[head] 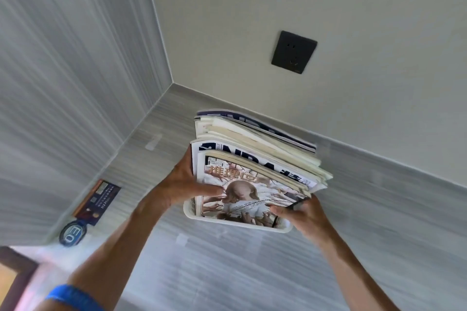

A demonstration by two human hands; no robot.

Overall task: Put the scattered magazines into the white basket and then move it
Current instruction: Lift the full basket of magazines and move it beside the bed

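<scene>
A white basket (192, 212) holds several magazines (252, 159) standing on edge, their tops rising well above its rim. Only the basket's near rim and left corner show; the rest is hidden by the magazines and my hands. The front magazine (242, 197) has a cover with a pale figure and Chinese characters. My left hand (182, 184) grips the left side of the basket and stack, thumb lying across the front cover. My right hand (303, 214) grips the right side at the rim. The basket sits low over a grey striped floor near a wall corner.
A black wall socket (294, 52) is on the beige wall above the basket. A dark card (97, 201) and a round blue badge (73, 232) lie by the left skirting. Brown furniture (15, 272) is at the bottom left.
</scene>
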